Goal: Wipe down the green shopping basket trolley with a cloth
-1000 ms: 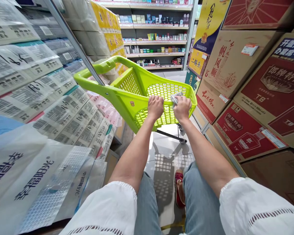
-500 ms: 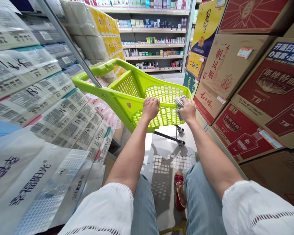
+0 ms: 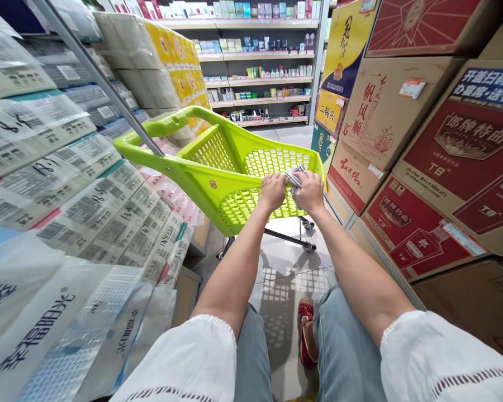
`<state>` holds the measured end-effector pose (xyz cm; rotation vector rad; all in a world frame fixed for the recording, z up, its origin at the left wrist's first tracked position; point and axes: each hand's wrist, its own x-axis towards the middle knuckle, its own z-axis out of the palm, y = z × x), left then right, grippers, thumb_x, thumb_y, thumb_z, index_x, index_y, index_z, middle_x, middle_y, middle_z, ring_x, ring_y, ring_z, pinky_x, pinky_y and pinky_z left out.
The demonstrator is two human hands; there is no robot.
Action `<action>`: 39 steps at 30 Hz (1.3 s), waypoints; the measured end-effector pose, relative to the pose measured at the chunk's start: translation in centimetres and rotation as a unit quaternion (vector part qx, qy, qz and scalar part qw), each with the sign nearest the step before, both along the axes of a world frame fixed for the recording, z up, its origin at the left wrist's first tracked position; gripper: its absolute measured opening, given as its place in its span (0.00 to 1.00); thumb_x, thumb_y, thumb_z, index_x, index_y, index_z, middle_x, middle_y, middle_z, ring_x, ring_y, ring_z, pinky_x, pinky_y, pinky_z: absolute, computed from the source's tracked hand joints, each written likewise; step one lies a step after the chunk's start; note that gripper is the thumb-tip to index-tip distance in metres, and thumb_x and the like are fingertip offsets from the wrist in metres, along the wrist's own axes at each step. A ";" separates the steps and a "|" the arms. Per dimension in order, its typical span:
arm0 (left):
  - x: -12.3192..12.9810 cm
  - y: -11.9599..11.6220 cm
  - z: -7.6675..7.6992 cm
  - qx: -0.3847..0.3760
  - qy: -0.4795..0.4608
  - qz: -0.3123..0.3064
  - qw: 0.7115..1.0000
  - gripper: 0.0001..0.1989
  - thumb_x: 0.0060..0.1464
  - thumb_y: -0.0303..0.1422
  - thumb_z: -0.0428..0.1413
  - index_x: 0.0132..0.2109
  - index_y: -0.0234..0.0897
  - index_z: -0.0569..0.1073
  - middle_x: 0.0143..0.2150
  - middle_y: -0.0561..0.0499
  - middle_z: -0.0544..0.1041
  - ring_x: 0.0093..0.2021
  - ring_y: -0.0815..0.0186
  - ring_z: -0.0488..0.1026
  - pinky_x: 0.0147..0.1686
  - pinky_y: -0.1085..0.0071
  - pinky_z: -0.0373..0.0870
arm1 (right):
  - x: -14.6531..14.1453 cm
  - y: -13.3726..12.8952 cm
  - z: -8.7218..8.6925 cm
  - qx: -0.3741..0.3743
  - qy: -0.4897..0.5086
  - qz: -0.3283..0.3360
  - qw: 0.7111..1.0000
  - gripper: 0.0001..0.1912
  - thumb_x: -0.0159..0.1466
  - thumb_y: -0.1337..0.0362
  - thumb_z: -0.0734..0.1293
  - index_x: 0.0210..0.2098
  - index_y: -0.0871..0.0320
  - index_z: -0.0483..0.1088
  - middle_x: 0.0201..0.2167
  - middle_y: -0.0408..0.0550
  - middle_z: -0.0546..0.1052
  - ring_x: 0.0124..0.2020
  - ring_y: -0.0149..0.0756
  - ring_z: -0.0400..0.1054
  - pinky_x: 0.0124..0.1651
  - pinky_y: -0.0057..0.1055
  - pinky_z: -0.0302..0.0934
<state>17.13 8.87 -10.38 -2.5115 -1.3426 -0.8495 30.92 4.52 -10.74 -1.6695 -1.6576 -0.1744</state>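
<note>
A bright green shopping cart stands sideways across the aisle. My left hand has its fingers curled over the near top rim of the basket, left of a striped grey-and-white cloth. My right hand is closed on this cloth at the same rim, close to the cart's right end. The two hands are near each other, with part of the cloth between them.
Wrapped paper packs are piled along the left. Red and brown cartons are stacked on the right. Shelves of small goods stand behind the cart. My red shoe is on the tiled floor.
My right hand has slid left along the rim with the cloth. My left hand has shifted right, so the hands are closer together. The cart appears slightly further left in view.
</note>
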 end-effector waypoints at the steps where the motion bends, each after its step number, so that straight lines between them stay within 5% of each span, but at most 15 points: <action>1: 0.0 0.0 0.0 0.001 -0.002 -0.002 1.000 0.16 0.66 0.35 0.39 0.39 0.40 0.70 0.42 0.45 0.75 0.46 0.58 0.69 0.51 0.60 0.60 | 1.0 0.0 -0.1 -0.002 0.004 -0.011 1.000 0.20 0.60 0.69 0.59 0.49 0.53 0.72 0.48 0.52 0.73 0.48 0.47 0.59 0.52 0.42 0.52; 7: 0.8 0.2 -0.5 0.012 -0.027 0.010 1.000 0.16 0.66 0.36 0.38 0.38 0.40 0.69 0.41 0.44 0.75 0.46 0.57 0.67 0.51 0.59 0.59 | 2.8 -0.1 -0.8 0.004 0.037 -0.092 0.995 0.21 0.59 0.70 0.59 0.49 0.53 0.72 0.47 0.53 0.73 0.48 0.49 0.59 0.51 0.46 0.52; 14: 0.0 0.5 -0.8 0.010 -0.042 0.002 0.999 0.11 0.64 0.33 0.43 0.38 0.41 0.69 0.42 0.45 0.75 0.47 0.56 0.67 0.51 0.59 0.58 | -1.8 0.0 -0.3 0.030 -0.008 0.009 0.999 0.20 0.62 0.68 0.58 0.51 0.53 0.71 0.48 0.53 0.72 0.49 0.48 0.59 0.53 0.44 0.52; 24: -1.4 0.9 0.0 -0.008 -0.052 -0.041 0.998 0.16 0.66 0.36 0.40 0.32 0.40 0.67 0.37 0.47 0.75 0.43 0.59 0.68 0.48 0.61 0.59 | 4.9 -0.8 0.2 -0.058 -0.003 0.026 0.998 0.22 0.58 0.71 0.59 0.49 0.55 0.73 0.48 0.51 0.75 0.48 0.47 0.61 0.52 0.42 0.53; 33: -5.1 0.5 0.8 0.010 -0.016 -0.016 1.000 0.18 0.66 0.37 0.40 0.32 0.40 0.68 0.35 0.47 0.75 0.40 0.60 0.68 0.49 0.60 0.60 | -0.8 -2.7 1.0 -0.069 -0.036 0.002 0.997 0.21 0.59 0.69 0.60 0.51 0.55 0.71 0.48 0.54 0.74 0.50 0.48 0.60 0.51 0.42 0.52; 39: -3.0 -1.2 1.0 0.029 0.025 -0.031 0.999 0.16 0.63 0.33 0.42 0.32 0.38 0.72 0.34 0.44 0.76 0.41 0.57 0.69 0.52 0.57 0.59 | -4.8 -3.3 0.7 -0.047 -0.018 -0.004 0.999 0.18 0.61 0.67 0.59 0.50 0.56 0.71 0.46 0.57 0.74 0.48 0.51 0.61 0.48 0.44 0.54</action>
